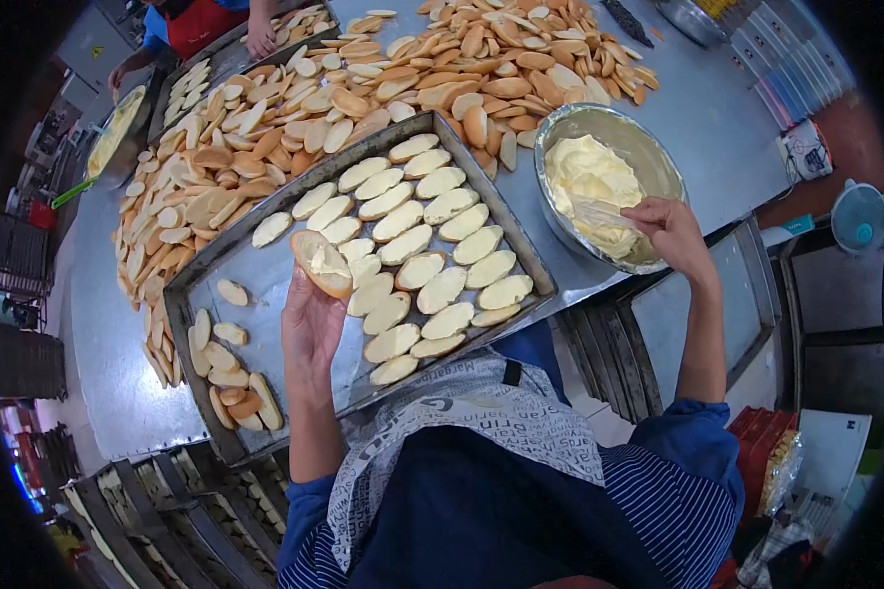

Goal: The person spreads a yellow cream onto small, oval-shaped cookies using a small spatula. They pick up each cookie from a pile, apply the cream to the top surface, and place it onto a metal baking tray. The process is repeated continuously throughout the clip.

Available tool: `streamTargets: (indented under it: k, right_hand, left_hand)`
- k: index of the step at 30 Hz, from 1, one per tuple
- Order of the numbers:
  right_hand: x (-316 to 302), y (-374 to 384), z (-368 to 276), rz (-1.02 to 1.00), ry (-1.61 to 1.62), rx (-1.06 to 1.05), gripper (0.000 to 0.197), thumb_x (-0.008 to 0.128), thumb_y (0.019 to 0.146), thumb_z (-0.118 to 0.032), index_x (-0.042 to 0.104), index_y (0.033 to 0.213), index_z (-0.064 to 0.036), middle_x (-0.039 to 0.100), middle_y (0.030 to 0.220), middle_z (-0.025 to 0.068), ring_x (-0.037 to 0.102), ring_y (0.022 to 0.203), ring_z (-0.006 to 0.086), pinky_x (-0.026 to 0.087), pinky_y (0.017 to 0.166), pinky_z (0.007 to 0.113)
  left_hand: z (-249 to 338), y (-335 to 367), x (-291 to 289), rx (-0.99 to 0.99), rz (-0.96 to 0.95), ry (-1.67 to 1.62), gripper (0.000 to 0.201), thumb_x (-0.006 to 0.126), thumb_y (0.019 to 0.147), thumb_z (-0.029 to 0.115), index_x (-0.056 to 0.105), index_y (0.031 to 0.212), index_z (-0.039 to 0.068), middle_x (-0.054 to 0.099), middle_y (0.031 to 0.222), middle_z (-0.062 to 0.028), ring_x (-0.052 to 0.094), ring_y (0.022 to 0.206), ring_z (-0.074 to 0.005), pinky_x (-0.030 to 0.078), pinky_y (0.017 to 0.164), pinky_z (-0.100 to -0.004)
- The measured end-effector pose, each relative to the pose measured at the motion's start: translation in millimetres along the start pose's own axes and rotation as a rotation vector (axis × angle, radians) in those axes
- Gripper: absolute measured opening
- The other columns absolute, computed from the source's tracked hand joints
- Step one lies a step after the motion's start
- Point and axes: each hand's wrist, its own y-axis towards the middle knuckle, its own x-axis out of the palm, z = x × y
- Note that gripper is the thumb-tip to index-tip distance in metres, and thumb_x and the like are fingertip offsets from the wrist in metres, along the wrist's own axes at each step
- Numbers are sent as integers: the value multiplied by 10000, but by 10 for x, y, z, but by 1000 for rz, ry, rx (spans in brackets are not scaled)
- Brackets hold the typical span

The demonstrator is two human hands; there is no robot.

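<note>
My left hand (312,329) holds up a bread slice (322,263) over the baking tray (521,245); a dab of pale yellow spread lies on the slice's face. My right hand (670,231) grips a pale, translucent spatula (604,214), its blade down in the spread (584,167). That creamy mass fills much of a metal bowl (663,162) at the right. Rows of coated bread slices (406,243) cover the right part of the tray. Several plain slices (250,404) lie piled in its near left corner.
A long heap of bread slices (295,128) spreads across the metal table (98,324) behind the tray. At the far left, a co-worker's hand (260,37) is by another tray, near a second bowl (118,142) with a green-handled tool. Stacked trays (614,358) stand below the table edge.
</note>
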Motion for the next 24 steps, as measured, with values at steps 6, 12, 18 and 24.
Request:
streamTargets:
  k: [6, 12, 18, 24]
  right_hand:
    - [-126, 12, 304, -173, 384, 313, 260, 541, 830, 39, 665, 1058, 10, 561, 704, 1, 433, 506, 62, 332, 459, 207]
    - [-95, 7, 535, -152, 711, 442, 295, 581, 844, -33, 626, 1134, -2, 553, 659, -21, 387, 470, 45, 284, 420, 196]
    - [543, -162, -378, 42, 708, 26, 272, 564, 846, 16, 641, 1107, 6, 604, 911, 26, 452, 561, 55, 368, 490, 190]
    - [1227, -262, -1078, 377, 171, -525, 531, 487, 636, 150, 691, 1060, -96, 608, 906, 118, 608, 715, 200, 472, 622, 251]
  left_hand:
    - [-13, 29, -96, -21, -54, -74, 402, 472, 957, 213, 395, 1305, 26, 489, 1273, -154, 487, 1183, -255, 434, 995, -370]
    - [-84, 33, -2, -86, -13, -11, 475, 545, 919, 215, 373, 1342, 84, 497, 1256, -75, 496, 1156, -204, 420, 984, -355]
    - [-314, 41, 261, -102, -89, -60, 442, 531, 923, 195, 395, 1322, 61, 497, 1282, -105, 487, 1184, -233, 407, 1005, -384]
    - [-328, 45, 490, -150, -87, -53, 415, 529, 931, 217, 388, 1301, 92, 488, 1241, -60, 509, 1132, -195, 443, 958, -356]
